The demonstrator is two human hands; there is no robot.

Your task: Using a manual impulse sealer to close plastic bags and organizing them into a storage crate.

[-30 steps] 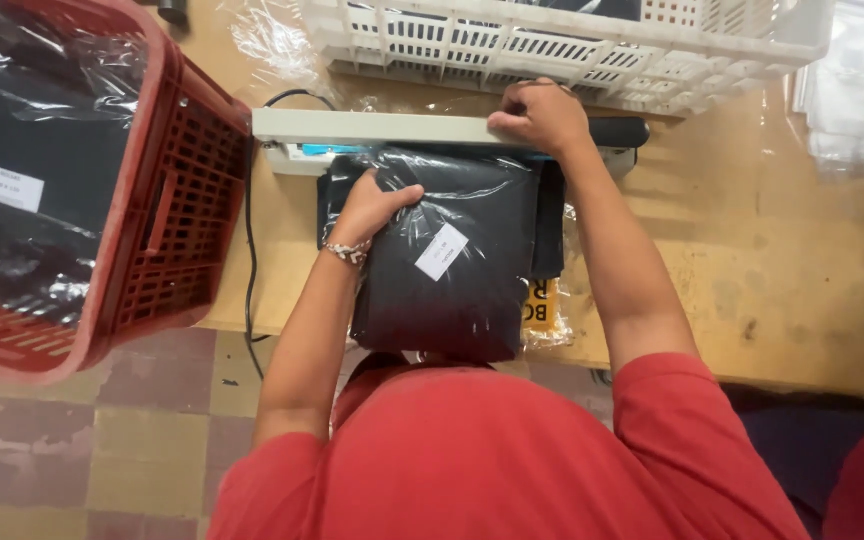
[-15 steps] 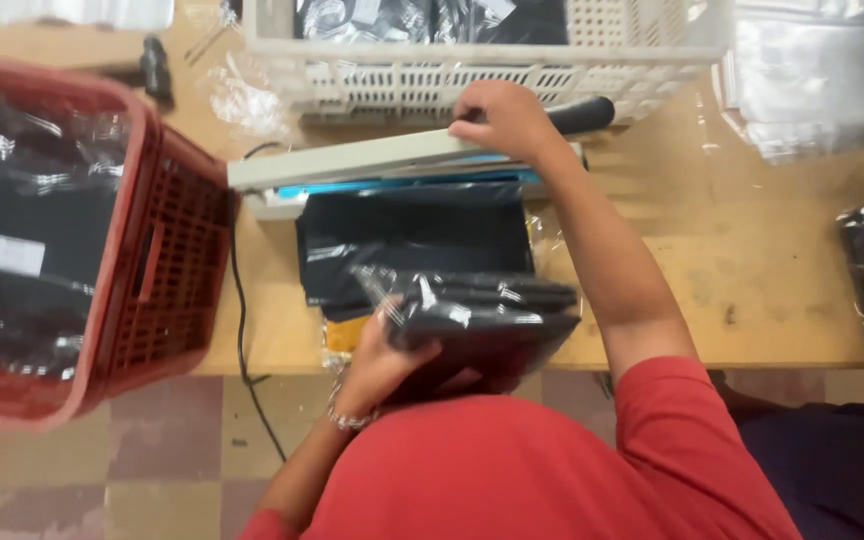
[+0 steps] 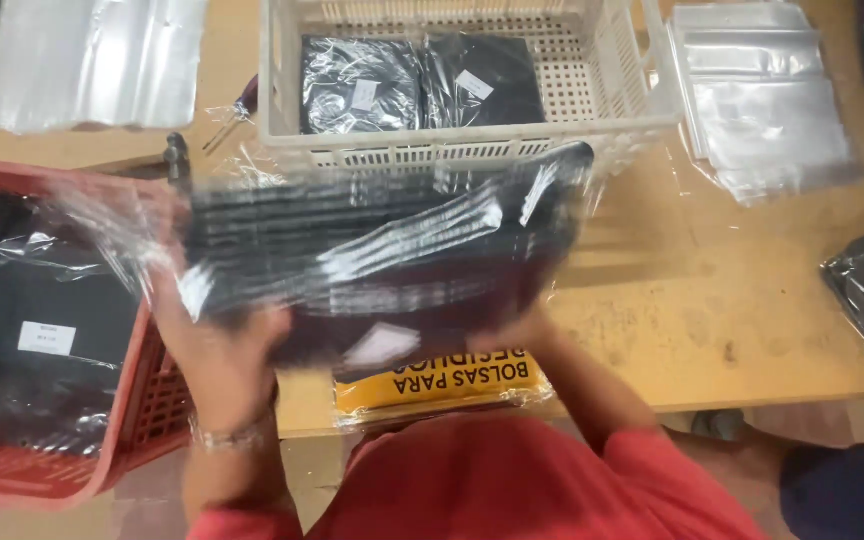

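Hands both closed on blurred black packet in clear wrap (image 3: 372, 260), held above desk (image 3: 752, 300): left hand (image 3: 217, 350) grip on its left end, right hand (image 3: 517, 330) mostly hidden under right end. Yellow packet (image 3: 442, 380) lies below. Red basket (image 3: 142, 410) left, white crate (image 3: 642, 120) beyond, clear bags (image 3: 762, 100) far right.

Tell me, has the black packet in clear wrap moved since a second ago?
Yes. The black packet has been lifted off the table and now sits in both hands, raised in front of the white crate.
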